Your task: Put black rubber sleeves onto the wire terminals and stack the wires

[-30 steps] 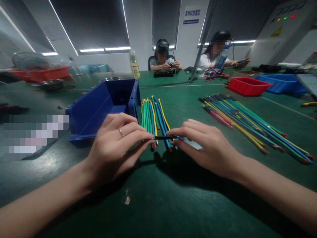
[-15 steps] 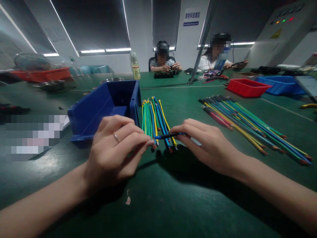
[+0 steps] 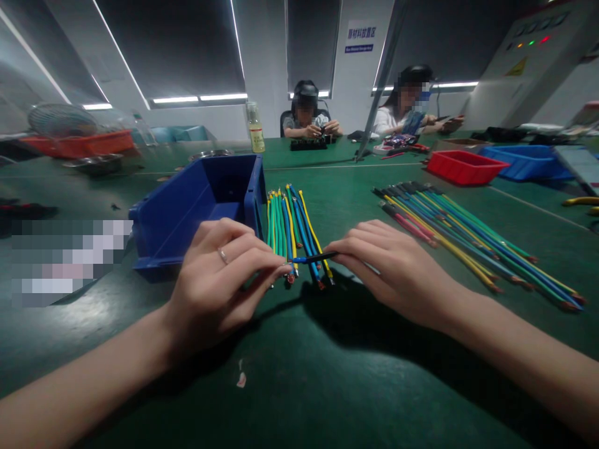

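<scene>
Left hand: my left hand (image 3: pixel 219 280) sits near the middle of the table (image 3: pixel 299 374), fingers curled together, the fingertips (image 3: pixel 281 270) pinching the left end of a wire (image 3: pixel 314 257); a ring (image 3: pixel 223 254) shows on one finger.
Right hand: my right hand (image 3: pixel 393 268) lies just right of it, fingers bent and closed on the right end of the same wire.
Wire: I see a short piece, dark along the middle with blue showing, held level between both hands, just above the near ends of the small bundle (image 3: pixel 292 227).
Small bundle: green, yellow and blue wires lie side by side on the table, running from near to far, bare copper tips at the near end; the bundle lies just right of the bin (image 3: pixel 187 212).
Bin: dark blue, open at the top, just beyond my left hand; I cannot tell what is inside.
Long wires: a bigger fan of wires (image 3: pixel 468 240) lies right of my right hand, well apart from it, slanting from far left to near right.
Far side: a red tray (image 3: pixel 463 167) and a blue tray (image 3: pixel 524 161) stand far right; a bottle (image 3: pixel 255 130) stands beyond the bin.
People: two persons (image 3: pixel 309 118) sit at the far edge of the table, hands on their own work.
</scene>
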Motion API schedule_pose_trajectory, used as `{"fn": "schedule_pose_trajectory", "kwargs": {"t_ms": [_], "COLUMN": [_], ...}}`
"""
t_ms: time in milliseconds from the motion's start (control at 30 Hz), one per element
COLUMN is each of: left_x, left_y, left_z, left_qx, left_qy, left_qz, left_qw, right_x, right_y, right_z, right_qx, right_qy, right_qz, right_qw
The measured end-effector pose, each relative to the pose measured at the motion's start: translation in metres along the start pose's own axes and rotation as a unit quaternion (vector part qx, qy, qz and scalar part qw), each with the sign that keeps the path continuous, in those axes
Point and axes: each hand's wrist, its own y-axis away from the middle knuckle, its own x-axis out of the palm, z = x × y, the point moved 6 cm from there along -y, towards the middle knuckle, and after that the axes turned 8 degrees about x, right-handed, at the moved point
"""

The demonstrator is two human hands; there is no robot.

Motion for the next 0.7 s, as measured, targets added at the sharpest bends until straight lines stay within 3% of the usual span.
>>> {"fn": "schedule_pose_trajectory", "kwargs": {"t_ms": [233, 400, 567, 700], "left_x": [-0.002, 0.0, 0.008, 0.016], "left_y": [0.0, 0.001, 0.003, 0.004], "left_z": [0.0, -0.006, -0.006, -0.005], "left_qx": [-0.013, 0.003, -0.046, -0.084], "left_qy": [0.007, 0.003, 0.068, 0.079], "left_qz": [-0.001, 0.001, 0.006, 0.06], "left_qw": [1.0, 1.0, 0.997, 0.991], "right_x": [0.008, 0.009, 0.004, 0.003], "right_y": [0.004, 0.005, 0.006, 0.008], "right_z": [-0.002, 0.0, 0.017, 0.023], "right_qx": [0.04, 0.045, -0.041, -0.088], "right_qy": [-0.095, -0.097, -0.02, 0.028], "right_qz": [0.041, 0.024, 0.009, -0.004], "right_qw": [0.994, 0.994, 0.999, 0.996]}}
